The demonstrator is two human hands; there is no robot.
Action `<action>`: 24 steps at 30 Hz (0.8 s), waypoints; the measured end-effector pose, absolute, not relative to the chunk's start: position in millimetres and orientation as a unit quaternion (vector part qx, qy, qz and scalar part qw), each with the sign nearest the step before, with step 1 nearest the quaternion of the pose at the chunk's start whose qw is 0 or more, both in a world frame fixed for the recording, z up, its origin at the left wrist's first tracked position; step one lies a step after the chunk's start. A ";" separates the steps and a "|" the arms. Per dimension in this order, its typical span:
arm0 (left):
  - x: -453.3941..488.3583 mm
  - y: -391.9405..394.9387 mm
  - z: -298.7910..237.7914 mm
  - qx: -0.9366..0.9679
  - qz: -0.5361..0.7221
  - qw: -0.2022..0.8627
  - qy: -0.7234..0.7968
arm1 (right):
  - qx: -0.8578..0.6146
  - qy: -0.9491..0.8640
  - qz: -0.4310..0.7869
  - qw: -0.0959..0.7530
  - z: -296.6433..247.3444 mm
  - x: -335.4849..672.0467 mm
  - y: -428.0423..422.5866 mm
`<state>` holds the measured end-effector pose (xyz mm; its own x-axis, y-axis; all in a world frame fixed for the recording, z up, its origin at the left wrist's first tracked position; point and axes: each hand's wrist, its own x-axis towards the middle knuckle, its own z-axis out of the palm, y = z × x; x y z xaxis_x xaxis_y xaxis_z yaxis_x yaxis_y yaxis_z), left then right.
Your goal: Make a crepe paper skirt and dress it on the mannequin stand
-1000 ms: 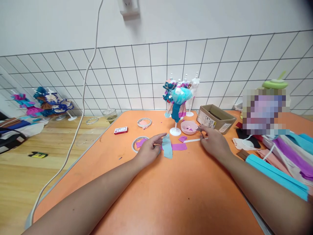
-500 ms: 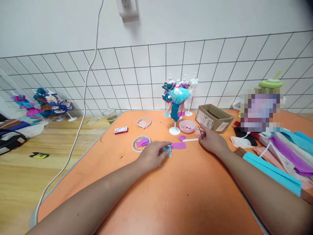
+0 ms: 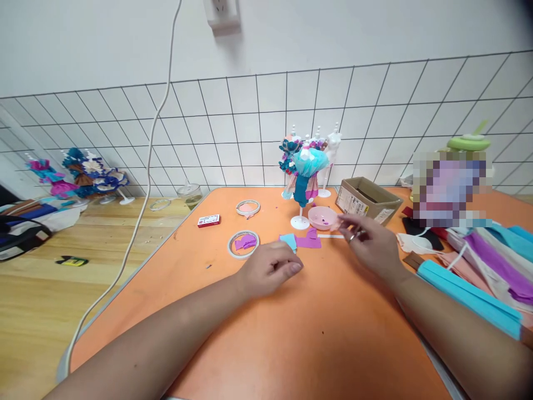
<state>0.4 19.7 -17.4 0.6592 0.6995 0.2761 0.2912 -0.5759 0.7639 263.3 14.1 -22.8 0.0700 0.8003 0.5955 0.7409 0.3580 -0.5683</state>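
The left hand (image 3: 270, 270) is loosely curled over the table; its fingers hide whatever may be under them, so whether it grips anything cannot be told. A light-blue crepe-paper piece (image 3: 288, 242), partly covered by that hand, lies beside a purple strip (image 3: 308, 243). The right hand (image 3: 375, 244) is closed around scissors (image 3: 352, 238), mostly concealed, near the pink bowl (image 3: 316, 219); a pale blur at its fingertips is unclear.

On the table (image 3: 291, 333): strips (image 3: 307, 243) before dress form (image 3: 308, 161), bowl (image 3: 317, 223) between it and box (image 3: 351, 201), scrap (image 3: 247, 242) inside ring (image 3: 230, 245)
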 end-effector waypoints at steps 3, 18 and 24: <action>7.0 14.7 -22.0 0.636 0.215 0.700 0.246 | -0.417 -0.811 0.078 0.403 -19.9 236.8 -11.1; -8.0 50.6 -24.6 0.386 0.563 0.657 0.319 | -0.443 -0.723 0.367 0.383 -30.8 249.1 9.2; -6.9 45.3 -24.6 0.457 0.514 0.597 0.412 | -0.449 -0.644 0.489 0.380 -31.3 279.4 23.4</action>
